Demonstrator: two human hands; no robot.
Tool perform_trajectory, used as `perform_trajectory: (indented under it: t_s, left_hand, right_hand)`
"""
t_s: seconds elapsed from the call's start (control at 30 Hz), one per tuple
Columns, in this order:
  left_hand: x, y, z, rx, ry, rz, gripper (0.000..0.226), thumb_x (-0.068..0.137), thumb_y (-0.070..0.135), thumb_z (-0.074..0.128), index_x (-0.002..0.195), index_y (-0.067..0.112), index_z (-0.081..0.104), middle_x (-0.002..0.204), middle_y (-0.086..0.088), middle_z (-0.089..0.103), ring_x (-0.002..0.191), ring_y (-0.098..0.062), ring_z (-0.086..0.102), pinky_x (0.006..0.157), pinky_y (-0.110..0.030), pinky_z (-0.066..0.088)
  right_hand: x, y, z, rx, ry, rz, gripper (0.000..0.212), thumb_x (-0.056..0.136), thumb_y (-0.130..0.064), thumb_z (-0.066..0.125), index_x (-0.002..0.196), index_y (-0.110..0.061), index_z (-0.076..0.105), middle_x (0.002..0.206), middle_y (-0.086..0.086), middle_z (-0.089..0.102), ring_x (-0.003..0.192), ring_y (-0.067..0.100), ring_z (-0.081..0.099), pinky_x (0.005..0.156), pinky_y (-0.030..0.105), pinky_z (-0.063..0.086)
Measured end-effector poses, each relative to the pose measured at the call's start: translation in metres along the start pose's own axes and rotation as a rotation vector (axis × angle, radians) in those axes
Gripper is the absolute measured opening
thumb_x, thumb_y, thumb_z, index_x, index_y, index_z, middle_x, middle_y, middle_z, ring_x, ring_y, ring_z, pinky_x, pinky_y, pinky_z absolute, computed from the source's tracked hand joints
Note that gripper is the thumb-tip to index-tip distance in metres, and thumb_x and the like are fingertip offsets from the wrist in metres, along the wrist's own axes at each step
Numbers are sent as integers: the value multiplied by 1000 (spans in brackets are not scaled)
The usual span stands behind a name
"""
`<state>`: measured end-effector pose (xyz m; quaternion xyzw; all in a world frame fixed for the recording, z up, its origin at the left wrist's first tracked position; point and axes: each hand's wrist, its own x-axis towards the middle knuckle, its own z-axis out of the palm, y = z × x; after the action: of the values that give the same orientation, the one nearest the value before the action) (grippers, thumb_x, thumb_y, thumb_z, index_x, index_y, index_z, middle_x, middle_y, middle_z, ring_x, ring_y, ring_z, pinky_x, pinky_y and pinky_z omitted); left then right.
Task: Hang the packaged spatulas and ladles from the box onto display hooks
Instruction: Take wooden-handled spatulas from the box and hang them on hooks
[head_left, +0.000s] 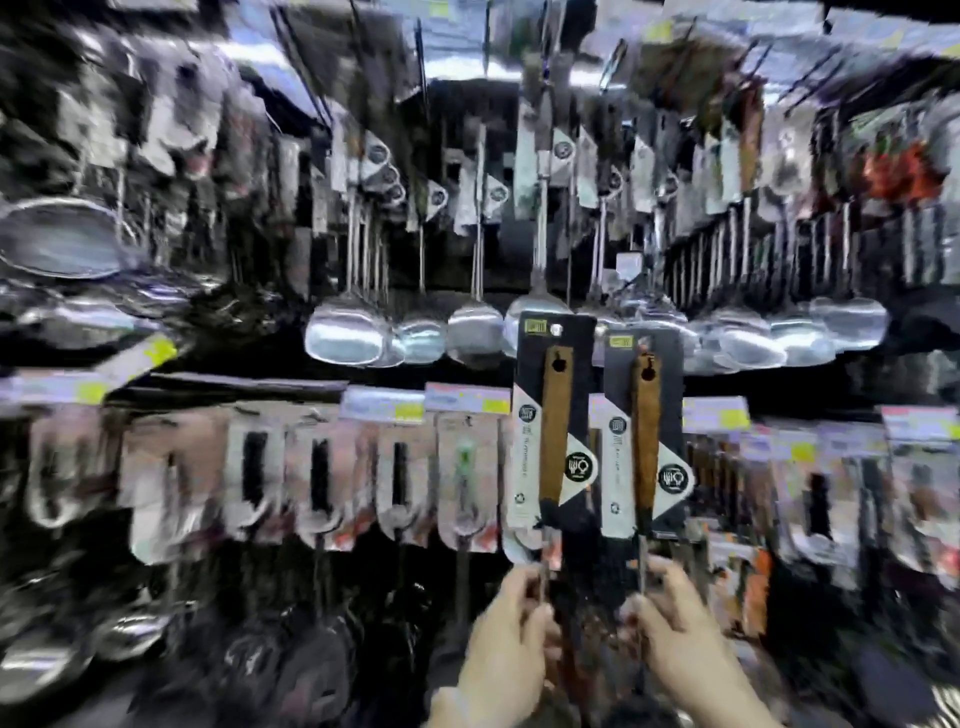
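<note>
Two packaged utensils with brown wooden handles on black-and-white cards stand upright before the display wall. My left hand (511, 631) grips the metal shaft of the left packaged utensil (553, 426). My right hand (675, 629) grips the shaft of the right packaged utensil (644, 441). Both cards have a hang hole at the top, level with the row of steel ladles. The utensil heads are hidden below my hands. The box is not in view. The whole picture is blurred by motion.
Steel ladles (345, 338) hang in a dense row on the upper hooks. Below the price-tag strip (382, 405) hang several carded utensils (462, 488). Large strainers (62, 239) hang at the far left, and dark skimmers at the bottom left.
</note>
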<state>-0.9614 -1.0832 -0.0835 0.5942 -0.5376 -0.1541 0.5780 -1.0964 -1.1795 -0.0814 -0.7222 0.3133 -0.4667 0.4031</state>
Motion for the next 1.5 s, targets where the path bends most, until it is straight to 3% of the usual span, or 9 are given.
perform_trajectory:
  t_s: [0.17,0.3,0.4,0.5,0.6,1.03,1.17,1.37,1.5]
  left_hand:
    - [5,8,-108,69,114,10,30,96,9,41,120,26,43,74,0,55,62,-9,55,60,-8,46]
    - [12,22,-177,90,160,31,28,97,9,41,121,23,41,73,5,57,60,-8,56,58,-9,46]
    - [16,29,-217,92,180,46,27,96,7,41,119,20,44,72,4,61,61,-11,57,57,-15,47]
    - [21,36,-249,57,176,47,22,96,6,41,110,21,47,74,-6,56,64,-20,54,57,-21,45]
    - [34,48,-273,9,167,81,21,94,3,42,103,19,51,67,-7,52,61,-21,51,46,-15,43]
    - [137,139,-304,-73,164,153,23,94,-3,35,86,16,47,72,-13,45,49,-21,44,39,-20,41]
    - [162,153,-305,-106,194,157,26,94,0,37,83,20,50,60,-10,50,43,-22,47,58,-35,47]
    - [181,158,-307,-143,228,163,22,94,-1,38,89,16,52,50,-8,50,42,-22,48,44,-27,48]
    - [183,163,-311,-83,251,187,22,95,2,38,89,19,51,57,-10,52,46,-24,51,37,-20,42]
  right_hand:
    - [9,-68,89,33,-85,-20,23,95,3,38,114,-7,46,79,18,55,59,24,51,42,8,40]
    - [16,-113,143,-19,-108,-45,30,96,-3,40,122,-17,44,85,7,62,60,11,56,56,16,45]
    - [18,-143,169,-31,-113,-96,29,94,4,37,118,-11,44,74,11,58,38,-1,49,43,7,39]
    - [21,-167,186,-9,-131,-108,20,96,2,35,110,-11,43,90,20,59,50,11,45,38,5,36]
    - [33,-187,195,4,-93,-117,21,96,1,36,106,-16,44,78,9,54,53,12,48,39,5,37]
    - [149,-301,163,49,-8,-216,31,91,4,25,92,-19,46,60,9,47,49,18,41,49,25,31]
    - [173,-322,151,22,-19,-237,33,93,0,25,99,-23,47,67,7,53,52,17,48,51,25,34]
    - [205,-339,148,71,-44,-237,36,92,3,22,112,-17,46,65,6,49,52,17,44,41,18,33]
    - [223,-345,154,48,-49,-257,33,93,-3,23,108,-22,45,69,3,52,54,16,53,57,27,38]
